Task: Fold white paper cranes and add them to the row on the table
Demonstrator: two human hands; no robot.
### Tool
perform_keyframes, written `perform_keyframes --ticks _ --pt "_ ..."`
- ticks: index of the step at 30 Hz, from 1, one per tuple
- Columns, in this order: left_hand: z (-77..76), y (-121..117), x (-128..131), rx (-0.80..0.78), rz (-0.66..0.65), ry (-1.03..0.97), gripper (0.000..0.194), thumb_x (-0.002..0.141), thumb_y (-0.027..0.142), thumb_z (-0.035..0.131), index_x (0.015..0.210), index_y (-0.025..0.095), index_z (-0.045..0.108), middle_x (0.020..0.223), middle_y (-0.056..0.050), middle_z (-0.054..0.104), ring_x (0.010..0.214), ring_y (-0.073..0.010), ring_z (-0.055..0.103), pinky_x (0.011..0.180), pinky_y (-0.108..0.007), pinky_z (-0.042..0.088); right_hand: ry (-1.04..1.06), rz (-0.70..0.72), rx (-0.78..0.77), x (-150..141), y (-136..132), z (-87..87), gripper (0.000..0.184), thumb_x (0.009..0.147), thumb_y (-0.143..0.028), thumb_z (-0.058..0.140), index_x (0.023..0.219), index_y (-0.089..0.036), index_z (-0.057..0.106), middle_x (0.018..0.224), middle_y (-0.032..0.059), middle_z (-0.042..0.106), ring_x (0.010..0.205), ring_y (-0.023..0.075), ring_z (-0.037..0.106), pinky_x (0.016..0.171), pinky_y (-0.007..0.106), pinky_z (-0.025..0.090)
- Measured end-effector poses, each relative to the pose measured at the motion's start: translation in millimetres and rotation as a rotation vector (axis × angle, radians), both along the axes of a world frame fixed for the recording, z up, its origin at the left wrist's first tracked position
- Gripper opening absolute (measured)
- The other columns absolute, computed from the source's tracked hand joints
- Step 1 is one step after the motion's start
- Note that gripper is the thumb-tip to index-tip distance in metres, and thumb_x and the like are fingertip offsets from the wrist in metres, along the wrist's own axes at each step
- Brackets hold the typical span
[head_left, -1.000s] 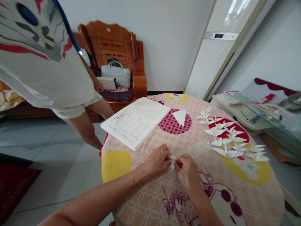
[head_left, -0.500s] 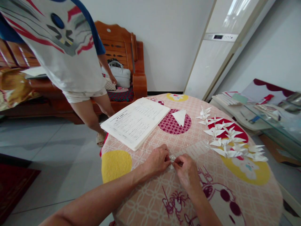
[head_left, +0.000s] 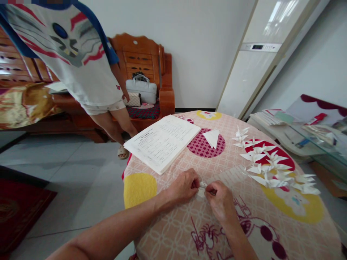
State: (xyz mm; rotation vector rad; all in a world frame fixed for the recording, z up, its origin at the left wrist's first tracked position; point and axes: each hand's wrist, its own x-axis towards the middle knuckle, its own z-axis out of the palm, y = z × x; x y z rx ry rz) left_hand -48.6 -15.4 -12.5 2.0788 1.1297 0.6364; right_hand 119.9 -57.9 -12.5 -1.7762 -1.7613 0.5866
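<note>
Close to the middle of the round table (head_left: pixel 168 231), a small piece of folded white paper (head_left: pixel 202 188) sits between my two hands. My left hand (head_left: pixel 187 185) pinches its left side with the fingers curled. From the right, my right hand (head_left: pixel 220 196) grips the other side between thumb and fingers. The fingers hide much of the paper, so its exact shape is unclear. Several white paper cranes (head_left: pixel 267 178) stand in a cluster to the right. Beyond my hands lies a folded white paper triangle (head_left: pixel 211 138) on a purple checked circle of the cloth.
A stack of printed sheets (head_left: pixel 162 142) lies on the table's far left. A person (head_left: pixel 81 72) stands behind it, near a wooden bench (head_left: pixel 143 54) with bags. At right is a glass-topped stand (head_left: pixel 311 133) with papers. A tall white air conditioner (head_left: pixel 244 72) stands behind.
The view has shifted slightly, so the table and bench appear a little further right and lower. My hands have drawn slightly apart, still on the folded paper. The standing person has shifted slightly.
</note>
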Motion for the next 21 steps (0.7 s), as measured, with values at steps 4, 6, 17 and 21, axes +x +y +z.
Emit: perform_keyframes --ticks 4,6,17,21 --pt "0.6 1.2 -1.7 -0.004 -0.02 -0.02 0.016 0.063 0.003 0.055 0.073 0.012 0.064 0.08 -0.002 0.056 0.068 -0.0101 0.052 0.059 -0.019 0.039 0.012 0.007 -0.006 0.4 1.0 -0.6 0.01 0.068 -0.013 0.055 0.063 -0.018 0.063 0.07 0.0041 0.062 0.068 0.0191 0.059 0.066 0.028 0.041" --pt "1.2 2.1 -2.5 0.002 -0.029 -0.034 0.018 0.062 0.002 0.055 0.074 0.012 0.064 0.081 -0.003 0.056 0.069 -0.0105 0.052 0.06 -0.019 0.039 0.03 0.015 -0.008 0.8 1.7 -0.5 0.01 0.068 -0.013 0.055 0.064 -0.018 0.063 0.07 0.0044 0.062 0.068 0.019 0.059 0.067 0.029 0.042" --pt "-4.9 0.6 -4.5 -0.022 0.008 -0.09 0.035 0.06 0.001 0.049 0.092 0.014 0.058 0.081 0.0 0.057 0.066 -0.0098 0.052 0.059 -0.02 0.04 0.103 0.01 0.019 3.9 0.7 -2.2 0.018 0.062 -0.008 0.05 0.066 -0.017 0.065 0.07 0.0048 0.065 0.068 0.0195 0.061 0.064 0.028 0.043" --pt "-5.0 1.1 -5.9 0.003 -0.053 -0.12 0.054 0.062 0.0 0.05 0.113 0.016 0.058 0.093 -0.002 0.059 0.067 -0.0092 0.052 0.06 -0.02 0.042 0.152 0.028 0.031 8.0 0.2 -4.8 0.022 0.06 -0.008 0.047 0.067 -0.017 0.066 0.07 0.0038 0.065 0.065 0.0183 0.062 0.062 0.028 0.043"
